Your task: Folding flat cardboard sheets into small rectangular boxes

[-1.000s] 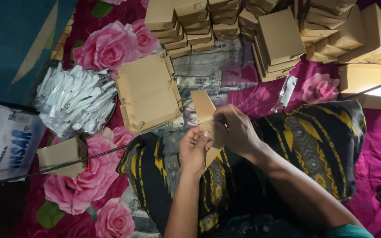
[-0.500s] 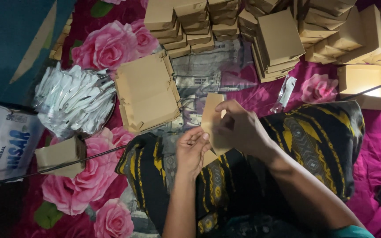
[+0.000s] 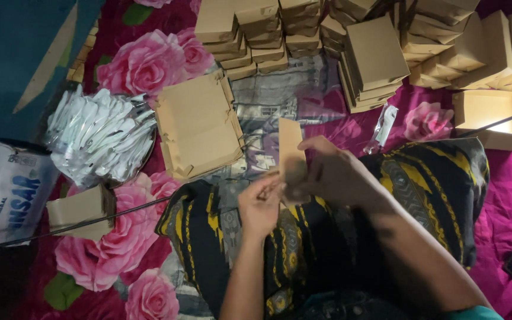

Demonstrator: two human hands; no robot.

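A flat brown cardboard piece [image 3: 291, 155] is held upright above the lap, pinched by the left hand [image 3: 260, 204] at its lower edge and gripped by the right hand [image 3: 334, 176] along its right side. A stack of flat cardboard blanks [image 3: 198, 123] lies just left of it, beside a heap of white sachets [image 3: 101, 135] on the rose-patterned cloth [image 3: 143, 65].

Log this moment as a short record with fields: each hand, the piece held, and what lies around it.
left hand: left hand grips the lower part of the cardboard piece
right hand: right hand holds the same piece from the right side
held piece: flat, tan, standing roughly upright above the lap
lap: black and yellow patterned cloth
left of hands: stack of flat cardboard blanks; pile of white sachets
far side: stacks of folded tan boxes
surface: pink rose-print sheet
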